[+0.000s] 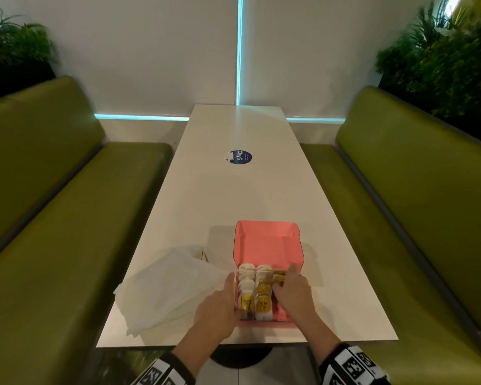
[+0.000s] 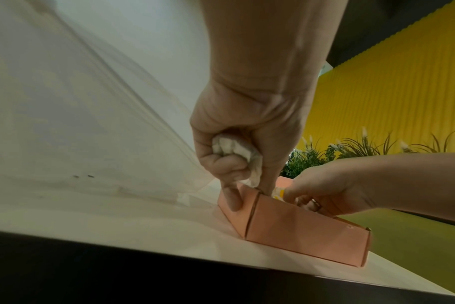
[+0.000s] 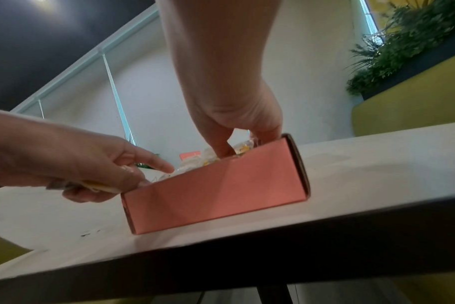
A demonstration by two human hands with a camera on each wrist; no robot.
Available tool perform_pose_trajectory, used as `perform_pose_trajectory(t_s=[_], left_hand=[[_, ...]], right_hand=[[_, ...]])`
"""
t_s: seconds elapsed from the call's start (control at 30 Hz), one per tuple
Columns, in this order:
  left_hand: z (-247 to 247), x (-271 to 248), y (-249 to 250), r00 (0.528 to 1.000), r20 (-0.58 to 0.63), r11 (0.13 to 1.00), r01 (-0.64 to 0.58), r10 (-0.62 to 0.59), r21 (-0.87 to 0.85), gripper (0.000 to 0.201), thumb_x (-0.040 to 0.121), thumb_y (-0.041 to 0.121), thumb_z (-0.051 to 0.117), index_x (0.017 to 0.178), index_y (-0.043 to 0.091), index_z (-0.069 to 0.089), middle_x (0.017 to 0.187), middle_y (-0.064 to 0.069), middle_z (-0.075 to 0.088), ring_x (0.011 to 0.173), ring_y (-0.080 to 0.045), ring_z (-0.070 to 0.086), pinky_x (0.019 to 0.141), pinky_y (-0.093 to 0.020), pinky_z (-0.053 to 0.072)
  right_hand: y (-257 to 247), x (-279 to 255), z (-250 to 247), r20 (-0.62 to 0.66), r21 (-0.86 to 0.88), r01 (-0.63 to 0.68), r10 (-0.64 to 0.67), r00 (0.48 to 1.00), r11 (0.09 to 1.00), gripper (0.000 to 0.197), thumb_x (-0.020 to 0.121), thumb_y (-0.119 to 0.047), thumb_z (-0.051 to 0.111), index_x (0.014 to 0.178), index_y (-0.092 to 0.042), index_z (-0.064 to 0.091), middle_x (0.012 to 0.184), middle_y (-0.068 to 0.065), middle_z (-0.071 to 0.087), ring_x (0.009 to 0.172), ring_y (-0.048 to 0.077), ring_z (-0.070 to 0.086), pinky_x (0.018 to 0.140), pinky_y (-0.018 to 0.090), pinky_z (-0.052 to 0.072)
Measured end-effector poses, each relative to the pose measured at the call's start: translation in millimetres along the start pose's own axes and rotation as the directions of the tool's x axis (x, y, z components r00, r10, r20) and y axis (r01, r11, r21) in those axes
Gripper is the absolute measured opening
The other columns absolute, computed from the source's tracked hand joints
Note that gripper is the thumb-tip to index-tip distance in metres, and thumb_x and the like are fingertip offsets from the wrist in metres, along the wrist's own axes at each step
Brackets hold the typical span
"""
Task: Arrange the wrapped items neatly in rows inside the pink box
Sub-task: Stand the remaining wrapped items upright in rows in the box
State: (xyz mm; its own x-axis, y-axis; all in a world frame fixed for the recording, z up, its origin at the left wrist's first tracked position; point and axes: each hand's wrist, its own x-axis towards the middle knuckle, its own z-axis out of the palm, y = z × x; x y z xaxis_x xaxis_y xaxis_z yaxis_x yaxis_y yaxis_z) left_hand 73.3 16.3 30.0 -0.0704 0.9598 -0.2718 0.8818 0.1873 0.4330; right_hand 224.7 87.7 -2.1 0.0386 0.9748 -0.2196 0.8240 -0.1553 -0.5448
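Looking down from the head view, the pink box is sitting near the front edge of the white counter, its long axis running away from the person, its open lid lying flat at the far end. The wrapped items are standing on edge in the near half, two full rows running front to back, yellow labels facing the person, with a shorter third row on the right. The right hand is reaching into that third row, fingers curling among the packets; the left hand is bracing the box's left wall, beside a crumpled white bag.

Turning to the left wrist view, the left hand is clenching a wad of white wrapper in its palm while one finger is pressing the box wall. So this grip is closed on something.

Seen from the right wrist view, the right hand is dipping over the box's near wall, thumb and fingers partly closed among the packets; whether they are actually pinching one I cannot tell.

The step in hand appears to be filling out the third row. The next move likely calls for nudging the right-hand packets upright and snug against their neighbours, labels facing the same way.
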Motion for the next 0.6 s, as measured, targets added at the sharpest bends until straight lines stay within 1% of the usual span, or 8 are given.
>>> perform_pose_trajectory(t_s=[0.1,0.17,0.23,0.33,0.43,0.47,0.53,0.6], left_hand=[[3.8,3.6,-3.6,1.000,0.001,1.000,0.007,-0.007,-0.022,0.064,0.093,0.043,0.049,0.144,0.026,0.014,0.126,0.000,0.056,0.107,-0.015,0.059,0.090,-0.026,0.047],[6.5,5.5,-5.3,1.000,-0.007,0.999,0.004,-0.004,-0.042,0.063,0.092,0.045,0.049,0.143,0.026,0.017,0.123,0.001,0.057,0.105,-0.014,0.060,0.090,-0.025,0.048],[7.6,6.1,-6.1,1.000,-0.012,0.999,-0.003,0.002,-0.048,0.062,0.092,0.046,0.049,0.142,0.028,0.017,0.123,0.002,0.057,0.104,-0.013,0.059,0.089,-0.025,0.048],[8.5,7.4,-7.3,1.000,-0.018,0.998,0.004,-0.005,-0.057,0.057,0.093,0.045,0.047,0.141,0.029,0.020,0.121,0.002,0.057,0.102,-0.013,0.060,0.088,-0.025,0.048],[8.2,6.8,-7.6,1.000,-0.012,0.998,0.012,-0.013,-0.064,0.057,0.093,0.044,0.048,0.141,0.029,0.021,0.121,0.002,0.057,0.102,-0.013,0.060,0.087,-0.024,0.048],[8.2,6.3,-7.9,1.000,-0.014,0.998,0.006,-0.007,-0.065,0.058,0.093,0.044,0.049,0.140,0.029,0.020,0.122,0.002,0.057,0.102,-0.013,0.060,0.087,-0.024,0.048],[8.0,5.4,-8.1,1.000,-0.024,0.998,-0.008,0.007,-0.066,0.059,0.092,0.046,0.049,0.140,0.029,0.020,0.122,0.003,0.057,0.103,-0.013,0.060,0.087,-0.023,0.048],[8.4,5.1,-8.6,1.000,-0.028,0.997,-0.006,0.004,-0.071,0.060,0.092,0.047,0.050,0.140,0.029,0.020,0.124,0.004,0.056,0.104,-0.012,0.059,0.088,-0.023,0.047]], right_hand=[[-2.4,-5.7,1.4,-0.077,0.122,0.003,0.007,0.997,0.993,0.051,0.092,-0.013,0.048,0.136,-0.008,0.023,0.106,0.012,0.055,0.084,0.024,0.057,0.066,0.032,0.046],[-4.1,-9.1,0.7,-0.102,0.160,0.007,0.010,0.995,0.987,0.049,0.094,-0.011,0.045,0.137,-0.011,0.020,0.114,0.012,0.049,0.087,0.025,0.056,0.067,0.032,0.045],[-4.7,-9.6,1.5,-0.122,0.185,0.009,0.014,0.992,0.983,0.046,0.095,-0.010,0.042,0.135,-0.012,0.020,0.116,0.009,0.045,0.084,0.022,0.051,0.067,0.031,0.041],[-4.7,-7.6,4.0,-0.127,0.221,0.046,-0.018,0.992,0.974,0.036,0.093,-0.008,0.042,0.125,-0.012,0.026,0.102,0.002,0.046,0.087,0.019,0.052,0.068,0.029,0.042],[-4.4,-5.8,4.4,-0.136,0.222,0.096,-0.067,0.988,0.970,0.028,0.090,-0.003,0.045,0.109,-0.017,0.029,0.085,-0.002,0.046,0.080,0.019,0.054,0.061,0.026,0.045],[-4.4,-6.1,3.2,-0.145,0.222,0.104,-0.073,0.987,0.969,0.029,0.089,-0.001,0.045,0.107,-0.017,0.029,0.087,-0.002,0.045,0.080,0.019,0.053,0.061,0.026,0.045],[-3.4,-7.1,0.8,-0.174,0.216,0.097,-0.059,0.983,0.972,0.031,0.089,0.004,0.044,0.112,-0.013,0.032,0.103,-0.001,0.040,0.083,0.016,0.049,0.065,0.025,0.044],[-1.2,-9.2,-0.8,-0.209,0.205,0.088,-0.044,0.977,0.975,0.034,0.089,0.003,0.048,0.116,-0.012,0.033,0.114,0.001,0.033,0.077,0.010,0.045,0.060,0.017,0.040]])
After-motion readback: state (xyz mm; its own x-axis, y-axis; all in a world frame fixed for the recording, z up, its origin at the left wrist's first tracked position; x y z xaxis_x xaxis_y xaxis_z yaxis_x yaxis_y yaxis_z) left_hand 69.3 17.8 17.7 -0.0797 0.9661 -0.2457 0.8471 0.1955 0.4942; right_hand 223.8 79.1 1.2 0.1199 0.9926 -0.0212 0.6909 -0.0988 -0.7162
